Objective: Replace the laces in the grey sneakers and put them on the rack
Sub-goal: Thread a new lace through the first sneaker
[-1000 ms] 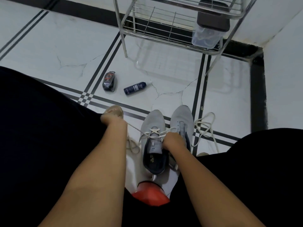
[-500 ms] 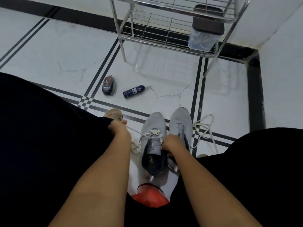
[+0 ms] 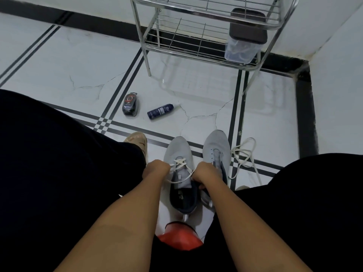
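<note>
Two grey sneakers stand side by side on the tiled floor between my knees. The left sneaker carries a white lace crossed through its lower eyelets. My left hand is closed on one end of that lace at the shoe's left side. My right hand grips the other end over the shoe's opening, and the lace runs taut between them. The right sneaker has no lace in its eyelets. A loose white lace lies in a tangle on the floor to its right.
A chrome wire rack stands ahead by the wall, with a clear plastic box with a dark lid on its lowest shelf. A shoe-polish sponge and a dark blue bottle lie on the floor. A red stool edge shows below.
My left hand has come in from the far left to the sneaker's side, taking up the lace. The right hand stayed on the sneaker's collar.
</note>
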### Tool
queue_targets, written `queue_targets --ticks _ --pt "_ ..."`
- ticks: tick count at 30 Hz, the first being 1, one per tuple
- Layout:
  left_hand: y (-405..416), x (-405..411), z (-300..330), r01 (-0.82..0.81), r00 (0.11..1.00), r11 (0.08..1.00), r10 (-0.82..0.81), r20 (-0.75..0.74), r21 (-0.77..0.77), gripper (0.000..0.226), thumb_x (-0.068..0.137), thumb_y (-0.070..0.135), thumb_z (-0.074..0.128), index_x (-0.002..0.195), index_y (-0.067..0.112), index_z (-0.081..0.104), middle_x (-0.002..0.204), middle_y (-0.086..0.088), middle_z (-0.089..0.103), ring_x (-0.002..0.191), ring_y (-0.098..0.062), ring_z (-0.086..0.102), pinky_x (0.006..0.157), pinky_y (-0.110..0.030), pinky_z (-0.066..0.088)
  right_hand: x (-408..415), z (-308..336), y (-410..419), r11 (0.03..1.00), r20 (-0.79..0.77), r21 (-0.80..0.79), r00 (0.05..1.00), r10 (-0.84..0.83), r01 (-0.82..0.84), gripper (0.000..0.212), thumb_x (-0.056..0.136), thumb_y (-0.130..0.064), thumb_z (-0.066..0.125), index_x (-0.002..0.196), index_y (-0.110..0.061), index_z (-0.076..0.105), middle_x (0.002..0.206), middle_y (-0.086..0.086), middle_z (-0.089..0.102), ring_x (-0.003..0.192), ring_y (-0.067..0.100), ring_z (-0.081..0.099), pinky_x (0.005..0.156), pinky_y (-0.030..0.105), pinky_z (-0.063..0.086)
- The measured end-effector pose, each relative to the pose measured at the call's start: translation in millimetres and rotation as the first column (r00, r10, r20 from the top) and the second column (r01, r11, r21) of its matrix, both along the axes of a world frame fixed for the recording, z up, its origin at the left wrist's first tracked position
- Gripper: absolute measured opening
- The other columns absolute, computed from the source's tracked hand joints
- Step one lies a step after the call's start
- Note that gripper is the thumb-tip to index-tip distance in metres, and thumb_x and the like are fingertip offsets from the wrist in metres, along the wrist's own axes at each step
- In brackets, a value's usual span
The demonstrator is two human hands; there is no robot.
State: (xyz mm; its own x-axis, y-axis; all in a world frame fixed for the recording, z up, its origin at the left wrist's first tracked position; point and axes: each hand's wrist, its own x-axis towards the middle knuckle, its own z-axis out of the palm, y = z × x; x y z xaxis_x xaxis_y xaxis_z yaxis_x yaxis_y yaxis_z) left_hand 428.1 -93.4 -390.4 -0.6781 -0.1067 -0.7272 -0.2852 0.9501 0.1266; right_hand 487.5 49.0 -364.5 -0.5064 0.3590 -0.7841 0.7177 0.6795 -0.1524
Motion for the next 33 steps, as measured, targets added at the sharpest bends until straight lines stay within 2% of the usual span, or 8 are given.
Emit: queue_targets --ticks 7,12,16,19,23,26,30,33 --pt "10.1 2.1 -14.7 0.240 0.965 0.970 -0.235 -0.115 0.034 0.041 0.097 0.035 0.036 0.131 0.015 0.048 0.132 -0.014 0.043 0.123 -0.035 0.041 0.099 -0.045 0.041 -3.5 -2.0 1.4 0.993 0.024 -0.019 0.993 0.119 -0.118 0.025 0.080 -0.022 0.067 0.099 -0.012 0.056 0.108 0.011 0.065 0.095 0.028 0.067 0.083 0.038 0.057" --pt "17.5 -5.3 -13.0 0.111 0.992 0.992 -0.114 0.059 0.057 0.048 0.092 0.036 0.037 0.132 0.012 0.048 0.134 -0.015 0.042 0.123 -0.034 0.040 0.102 -0.040 0.034 -7.0 0.1 9.2 0.985 -0.024 -0.005 0.985 0.170 -0.170 0.034 0.080 -0.035 0.072 0.098 -0.012 0.057 0.108 0.010 0.066 0.097 0.027 0.066 0.070 0.030 0.049" --pt "29.8 -33.6 28.6 -0.200 0.980 0.905 0.178 0.094 0.374 0.034 0.086 0.021 0.059 0.114 0.003 0.062 0.122 -0.014 0.058 0.106 -0.027 0.054 0.089 -0.034 0.046 -18.4 12.1 14.3 0.983 -0.052 0.015 0.982 0.183 -0.183 0.034 0.083 -0.039 0.067 0.099 -0.010 0.059 0.100 0.011 0.066 0.083 0.024 0.059 0.068 0.028 0.044" --pt "31.9 -47.1 68.6 -0.309 0.949 0.715 0.277 0.152 0.626 0.024 0.080 0.019 0.071 0.100 0.006 0.070 0.118 -0.004 0.059 0.106 -0.020 0.049 0.081 -0.031 0.036 -31.1 24.3 16.0 0.988 -0.212 -0.149 0.975 -0.060 0.029 0.022 0.084 -0.029 0.062 0.089 -0.008 0.061 0.094 0.011 0.068 0.080 0.025 0.063 0.066 0.029 0.048" --pt "32.7 -52.6 104.1 -0.303 0.949 0.578 0.251 0.189 0.758 0.013 0.085 0.028 0.068 0.083 0.020 0.078 0.115 0.003 0.067 0.106 -0.016 0.056 0.079 -0.028 0.044 -35.3 45.7 11.5 0.675 -0.218 -0.685 0.807 -0.549 0.274 0.017 0.087 -0.012 0.058 0.101 -0.020 0.066 0.093 -0.002 0.065 0.087 0.014 0.059 0.076 0.028 0.048" --pt "32.5 -49.2 110.9 -0.307 0.944 0.549 0.277 0.177 0.777 0.010 0.086 0.027 0.068 0.085 0.021 0.076 0.114 0.001 0.068 0.092 -0.009 0.056 0.065 -0.021 0.037 -35.7 53.1 8.4 0.585 -0.220 -0.769 0.751 -0.622 0.259 0.013 0.089 -0.015 0.060 0.095 -0.025 0.065 0.093 -0.006 0.066 0.093 0.013 0.057 0.079 0.030 0.044" --pt "32.5 -43.8 107.4 -0.341 0.923 0.509 0.342 0.177 0.790 0.008 0.085 0.024 0.068 0.087 0.022 0.076 0.117 0.002 0.067 0.110 -0.017 0.049 0.084 -0.030 0.032 -31.9 60.4 6.8 0.629 -0.280 -0.746 0.754 -0.594 0.219 0.007 0.092 -0.023 0.061 0.087 -0.024 0.067 0.097 -0.007 0.067 0.107 0.015 0.057 0.096 0.037 0.040" --pt "33.6 -42.1 105.3 -0.464 0.814 0.387 0.542 0.211 0.797 0.020 0.088 0.016 0.065 0.106 0.012 0.072 0.118 -0.001 0.064 0.110 -0.017 0.046 0.085 -0.029 0.029 -31.0 65.9 14.7 0.549 -0.187 -0.809 0.794 -0.579 0.209 0.021 0.098 -0.020 0.053 0.079 -0.019 0.061 0.080 -0.003 0.066 0.090 0.015 0.062 0.090 0.034 0.039"
